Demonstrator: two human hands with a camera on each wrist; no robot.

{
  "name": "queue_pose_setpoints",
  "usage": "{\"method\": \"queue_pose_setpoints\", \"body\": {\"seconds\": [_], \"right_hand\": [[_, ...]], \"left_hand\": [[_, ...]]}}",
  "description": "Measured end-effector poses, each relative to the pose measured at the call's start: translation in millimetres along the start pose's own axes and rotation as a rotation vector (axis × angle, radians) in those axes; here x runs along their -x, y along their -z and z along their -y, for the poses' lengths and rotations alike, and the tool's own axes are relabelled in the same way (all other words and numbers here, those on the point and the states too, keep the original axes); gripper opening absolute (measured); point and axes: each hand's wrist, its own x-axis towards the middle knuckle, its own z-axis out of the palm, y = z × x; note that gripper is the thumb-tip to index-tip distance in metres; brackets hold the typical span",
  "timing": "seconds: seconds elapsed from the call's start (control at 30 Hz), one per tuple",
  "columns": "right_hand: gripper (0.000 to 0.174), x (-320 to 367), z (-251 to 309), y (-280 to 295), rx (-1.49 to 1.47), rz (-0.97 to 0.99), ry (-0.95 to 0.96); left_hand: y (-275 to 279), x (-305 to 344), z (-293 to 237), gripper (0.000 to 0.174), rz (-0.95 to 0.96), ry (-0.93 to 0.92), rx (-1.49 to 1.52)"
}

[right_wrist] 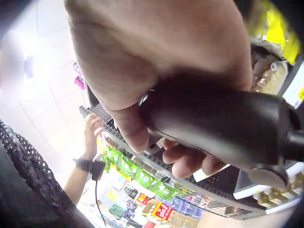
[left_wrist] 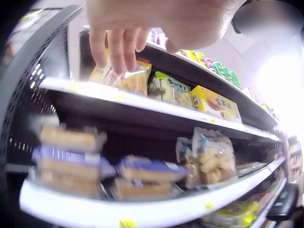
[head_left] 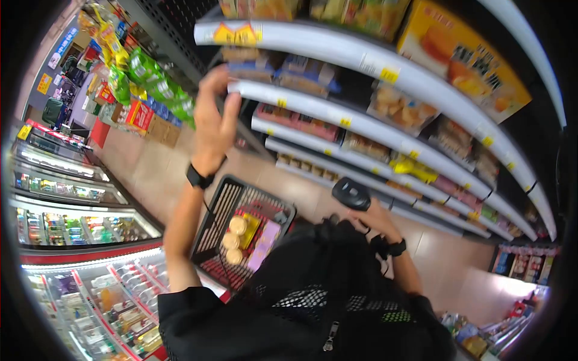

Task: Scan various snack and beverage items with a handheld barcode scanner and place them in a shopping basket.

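Note:
My left hand (head_left: 214,126) is raised at the left end of the store shelving, its fingers loosely extended and holding nothing. In the left wrist view, the left hand (left_wrist: 142,23) overlaps the bags (left_wrist: 135,78) on an upper shelf. Below it sit packs with blue labels (left_wrist: 71,161) and a clear bag of pale, rounded pieces (left_wrist: 213,156). My right hand (head_left: 380,219) grips a black, rounded, handle-like object (right_wrist: 213,123) in front of the lower shelves. Its thumb and fingertips curl round the black body in the right wrist view, while the palm hides part of it.
A black shopping basket (head_left: 256,195) on the floor holds round pale items (head_left: 233,240), a yellow pack and a purple pack (head_left: 265,243). Shelf edges (head_left: 337,114) curve along the right. Lit refrigerated cases (head_left: 90,225) line the left. Green snack bags (head_left: 159,84) hang beyond the shelf end.

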Motion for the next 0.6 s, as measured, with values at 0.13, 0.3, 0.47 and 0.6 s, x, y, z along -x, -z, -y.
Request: {"method": "queue_pose_setpoints", "body": {"seconds": [0.13, 0.3, 0.47, 0.6], "right_hand": [[0.023, 18, -2, -18, -0.01, 0.029, -0.075], [0.026, 25, -18, -51, -0.059, 0.105, -0.192], [0.027, 27, -23, -61, -0.009, 0.153, -0.251], [0.026, 32, -32, -60, 0.063, 0.166, -0.266]], "left_hand": [[3, 188, -5, 0.024, 0.414, 0.476, -0.258], [20, 387, -20, 0.046, 0.915, 0.77, -0.461], [12, 486, -29, 0.059, 1.06, 0.815, -0.523], [7, 515, -11, 0.035, 1.144, 0.9, -0.565]]}}
